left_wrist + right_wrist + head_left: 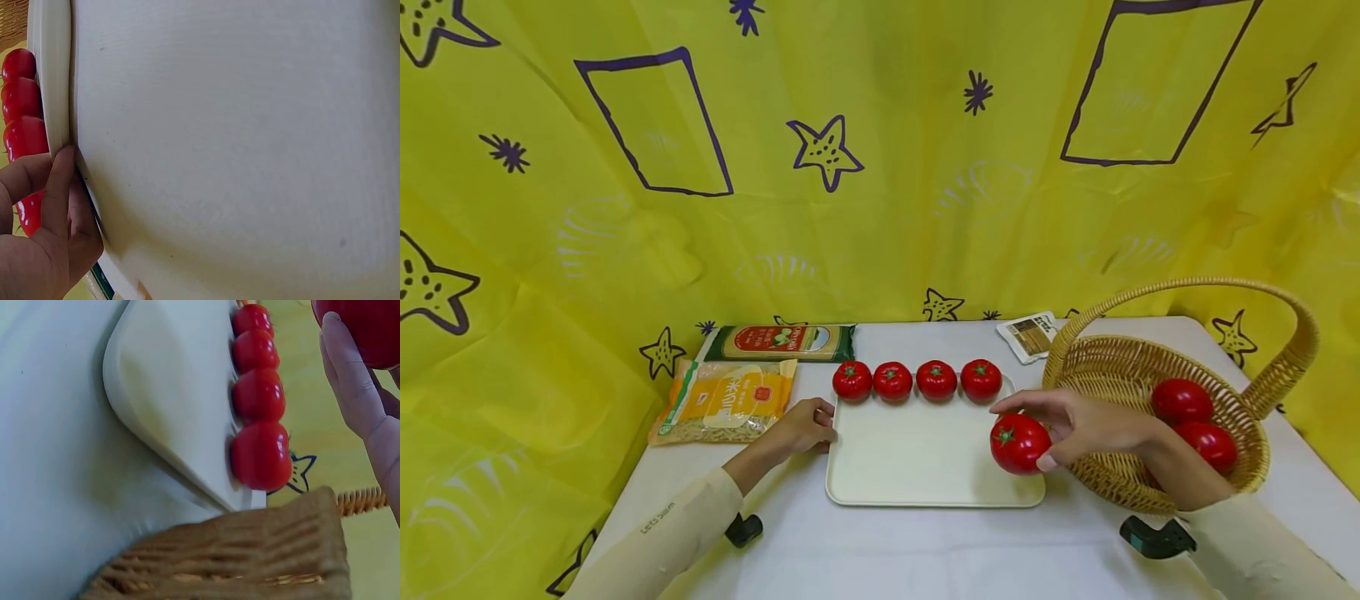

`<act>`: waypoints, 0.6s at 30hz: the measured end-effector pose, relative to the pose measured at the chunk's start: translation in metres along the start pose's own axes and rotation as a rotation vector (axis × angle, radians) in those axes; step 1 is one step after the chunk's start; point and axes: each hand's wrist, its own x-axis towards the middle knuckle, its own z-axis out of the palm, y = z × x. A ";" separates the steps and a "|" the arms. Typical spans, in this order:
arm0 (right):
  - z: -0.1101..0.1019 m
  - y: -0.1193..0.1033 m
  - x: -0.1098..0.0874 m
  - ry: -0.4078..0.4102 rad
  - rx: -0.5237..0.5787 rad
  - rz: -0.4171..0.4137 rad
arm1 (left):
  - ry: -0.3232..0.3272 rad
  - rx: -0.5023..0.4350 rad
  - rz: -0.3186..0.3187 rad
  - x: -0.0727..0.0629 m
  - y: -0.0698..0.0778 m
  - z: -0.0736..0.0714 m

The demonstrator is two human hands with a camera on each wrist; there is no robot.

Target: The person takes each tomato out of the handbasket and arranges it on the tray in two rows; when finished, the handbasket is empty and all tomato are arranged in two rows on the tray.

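My right hand [1075, 423] holds a red tomato [1018, 444] between thumb and fingers above the right side of a cream tray [917, 467]. At the tray's left edge, my left hand [808, 427] pinches the rim, which the left wrist view shows with the fingers [60, 187] on it. Several tomatoes [892, 382] stand in a row along the tray's far edge, green stems visible. To the right is a wicker basket [1101, 354] with a tall arched handle. Tomatoes [1182, 402] lie inside it, partly hidden by my right forearm.
Left of the tray lies an orange and clear food packet [730, 402]. Behind that is a long green packet [782, 342]. A small white and brown packet [1032, 336] lies near the basket. A yellow patterned curtain [887, 225] hangs behind the white table [880, 554].
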 end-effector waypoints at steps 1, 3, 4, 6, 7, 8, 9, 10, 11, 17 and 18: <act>0.001 0.000 0.002 -0.005 0.005 -0.002 | 0.001 0.000 0.000 0.000 0.000 0.000; 0.003 0.001 0.005 -0.017 0.011 -0.007 | -0.001 0.006 0.006 0.001 -0.001 0.000; 0.004 0.001 0.007 -0.022 0.018 -0.004 | 0.000 0.005 0.005 0.001 -0.001 0.000; 0.006 0.002 0.010 -0.022 0.010 0.001 | 0.003 0.000 0.002 0.001 -0.001 0.000; 0.007 0.002 0.012 -0.023 0.004 0.002 | 0.002 0.000 0.003 0.001 -0.002 0.000; 0.008 0.002 0.013 -0.025 0.001 0.000 | 0.002 0.000 0.005 0.002 -0.002 0.000; 0.008 0.003 0.015 -0.025 -0.003 0.002 | 0.003 -0.001 0.004 0.002 -0.002 0.001; 0.009 0.003 0.017 -0.027 -0.010 0.000 | 0.003 -0.005 0.002 0.002 -0.003 0.001; 0.010 0.003 0.018 -0.025 -0.014 0.006 | 0.002 -0.005 0.003 0.002 -0.003 0.001; 0.013 0.003 0.029 -0.015 -0.008 0.009 | -0.001 -0.005 0.014 0.003 -0.004 0.000; 0.013 0.003 0.031 -0.016 -0.009 -0.006 | -0.001 -0.005 0.016 0.003 -0.004 0.000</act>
